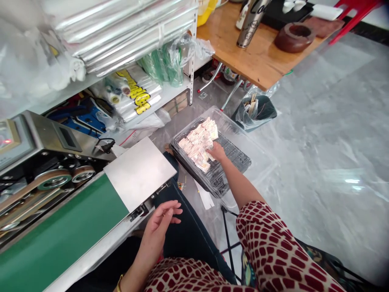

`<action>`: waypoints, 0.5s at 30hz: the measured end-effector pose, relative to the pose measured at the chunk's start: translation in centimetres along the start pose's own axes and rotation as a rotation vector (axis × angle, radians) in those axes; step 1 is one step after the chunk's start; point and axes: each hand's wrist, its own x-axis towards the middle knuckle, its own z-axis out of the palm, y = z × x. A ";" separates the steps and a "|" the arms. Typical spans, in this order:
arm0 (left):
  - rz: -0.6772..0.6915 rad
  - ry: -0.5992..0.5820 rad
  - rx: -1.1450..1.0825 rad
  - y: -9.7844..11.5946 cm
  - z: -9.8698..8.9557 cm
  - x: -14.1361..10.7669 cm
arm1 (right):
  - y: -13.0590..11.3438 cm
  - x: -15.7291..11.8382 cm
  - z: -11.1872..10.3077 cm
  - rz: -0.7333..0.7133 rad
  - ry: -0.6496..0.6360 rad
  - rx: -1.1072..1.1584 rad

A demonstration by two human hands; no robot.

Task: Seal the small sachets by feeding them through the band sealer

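Note:
My right hand [217, 151] reaches into a black tray [232, 154] lined with clear plastic. Its fingers close on the near edge of a heap of small pale pink-and-white packets [199, 138], and the fingertips are partly hidden among them. The packets lie in rough rows over the far left part of the tray. Over my lap, beside the conveyor's end, my left hand [162, 221] hangs with loosely curled fingers apart and nothing visible in it.
To my left runs a machine with a green conveyor belt [69, 235] and a metal end plate [141, 174]. Shelves [173, 95] hold film rolls and bags. Past the tray stand a lined bin [257, 113] and a wooden table [243, 61]. Grey tiled floor [328, 162] spreads rightward.

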 end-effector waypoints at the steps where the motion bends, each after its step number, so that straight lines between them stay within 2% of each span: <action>1: 0.000 -0.008 0.000 -0.1 0.0 -0.1 | -0.1 -0.4 0.0 0.021 0.000 0.040; 6: 0.038 -0.045 0.000 -0.6 -0.4 -0.7 | 0.3 -2.0 -1.4 0.184 0.069 0.242; 10: 0.091 -0.004 0.056 -0.5 -1.3 -1.9 | -0.1 -4.0 -4.7 0.214 0.164 0.318; 12: 0.163 0.007 0.123 -0.1 -2.0 -2.5 | -1.8 -5.9 -7.0 0.123 0.232 0.496; 15: 0.360 0.026 0.279 1.3 -3.0 -2.7 | -7.3 -10.2 -11.1 -0.193 0.281 0.898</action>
